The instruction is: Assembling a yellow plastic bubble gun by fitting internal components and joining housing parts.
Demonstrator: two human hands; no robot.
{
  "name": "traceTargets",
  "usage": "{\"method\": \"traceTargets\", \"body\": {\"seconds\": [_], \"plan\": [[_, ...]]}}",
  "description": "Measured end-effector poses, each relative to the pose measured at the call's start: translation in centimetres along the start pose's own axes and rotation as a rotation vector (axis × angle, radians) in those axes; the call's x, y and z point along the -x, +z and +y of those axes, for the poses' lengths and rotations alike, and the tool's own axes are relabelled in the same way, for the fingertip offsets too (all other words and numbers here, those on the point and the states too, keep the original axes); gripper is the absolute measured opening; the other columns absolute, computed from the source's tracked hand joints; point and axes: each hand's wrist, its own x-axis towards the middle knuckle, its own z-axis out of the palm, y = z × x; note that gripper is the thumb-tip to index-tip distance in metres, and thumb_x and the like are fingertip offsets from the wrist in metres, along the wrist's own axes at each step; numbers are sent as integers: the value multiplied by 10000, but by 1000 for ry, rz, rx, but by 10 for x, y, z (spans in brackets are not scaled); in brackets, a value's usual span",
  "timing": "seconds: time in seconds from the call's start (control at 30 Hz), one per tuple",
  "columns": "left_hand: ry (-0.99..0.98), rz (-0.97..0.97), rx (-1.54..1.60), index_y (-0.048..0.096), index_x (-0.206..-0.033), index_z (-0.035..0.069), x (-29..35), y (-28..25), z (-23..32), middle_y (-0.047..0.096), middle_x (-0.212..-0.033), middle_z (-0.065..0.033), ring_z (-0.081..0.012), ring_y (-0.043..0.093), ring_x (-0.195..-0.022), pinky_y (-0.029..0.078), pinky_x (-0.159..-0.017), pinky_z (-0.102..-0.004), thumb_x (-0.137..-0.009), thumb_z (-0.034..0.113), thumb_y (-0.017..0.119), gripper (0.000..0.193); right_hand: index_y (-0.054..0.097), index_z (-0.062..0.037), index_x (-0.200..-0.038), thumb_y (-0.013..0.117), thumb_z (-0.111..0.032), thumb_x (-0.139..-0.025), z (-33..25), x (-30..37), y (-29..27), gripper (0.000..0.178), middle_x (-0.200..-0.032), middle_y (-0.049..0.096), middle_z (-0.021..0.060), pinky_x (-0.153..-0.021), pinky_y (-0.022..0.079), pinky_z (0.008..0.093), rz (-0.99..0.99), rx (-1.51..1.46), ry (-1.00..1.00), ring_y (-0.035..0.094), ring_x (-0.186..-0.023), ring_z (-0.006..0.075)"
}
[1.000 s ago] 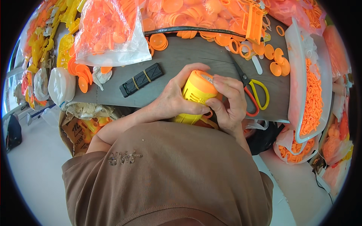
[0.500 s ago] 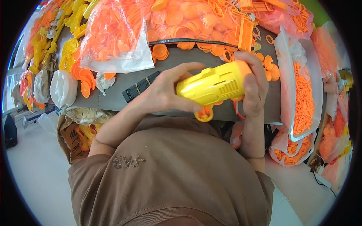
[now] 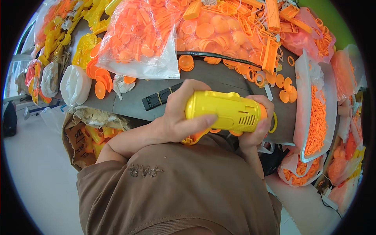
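Between my two hands is a yellow plastic toy body [image 3: 224, 111], cylinder-shaped like a flashlight, with slots on its side and an orange end cap [image 3: 263, 112]. Gripping its left end is my left hand [image 3: 178, 117], the thumb laid along the yellow side. My right hand [image 3: 256, 127] wraps round the capped end, with fingers over the orange part. Orange parts show below the body, partly hidden by my hands. A yellow ring [image 3: 274, 123] appears just beside my right hand. Left of my left hand, a black bar-shaped item [image 3: 158, 100] with bands round it lies on the grey table.
Clear bags of orange parts [image 3: 137, 39] cover the table's far side. Loose orange discs [image 3: 100, 84] lie at the left, near a white bag [image 3: 74, 86]. A white bin [image 3: 300, 129] of small orange pieces stands at the right. A cardboard box [image 3: 78, 143] is at lower left.
The yellow body has come closer to my torso and turned slightly, its capped end dipping lower. Both hands keep hold; my right hand has moved down around the cap. The view has shifted.
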Motion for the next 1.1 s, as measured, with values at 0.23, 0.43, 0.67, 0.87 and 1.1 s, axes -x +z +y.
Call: {"method": "traceTargets", "body": {"seconds": [0.23, 0.43, 0.67, 0.87, 1.1], "plan": [[-160, -25, 98, 467, -1089, -35, 3, -1, -19, 572, -950, -124, -132, 549, -835, 455, -724, -281, -851, 269, 620, 415, 458, 47, -1108, 358, -387, -921, 1, 0, 0, 483, -1001, 520, 123, -767, 425, 266, -64, -45, 217, 533, -870, 162], [146, 46, -534, 570, -1060, 2, -15, -40, -2, 598, -914, -85, -132, 563, -817, 457, -717, -287, -836, 174, 656, 295, 455, 47, -1123, 388, -349, -913, 11, -2, -10, 453, -967, 541, 130, -745, 438, 255, 18, -161, 166, 556, -855, 159], [-565, 229, -823, 691, -857, -36, 20, -144, 5, 647, -665, -122, -115, 586, -580, 471, -590, -274, -841, 188, 630, 233, 460, 53, -1115, 403, -341, -905, 17, -6, -24, 450, -927, 556, 122, -713, 445, 248, -84, -108, 179, 564, -808, 150], [-420, 447, -996, 621, -1153, 62, 20, -143, -22, 658, -794, -127, -229, 603, -668, 472, -644, -319, -839, 133, 598, 323, 463, 58, -1121, 439, -372, -891, 21, -7, -11, 489, -951, 539, 116, -722, 438, 254, -118, -80, 166, 546, -818, 147], [84, 438, -1268, 629, -1073, 56, -7, -154, -59, 626, -875, -161, -299, 599, -772, 461, -724, -387, -781, 146, 621, 306, 459, 59, -1136, 453, -383, -891, 20, -6, -7, 505, -990, 529, 126, -739, 437, 264, -138, -71, 125, 544, -845, 156]]}}
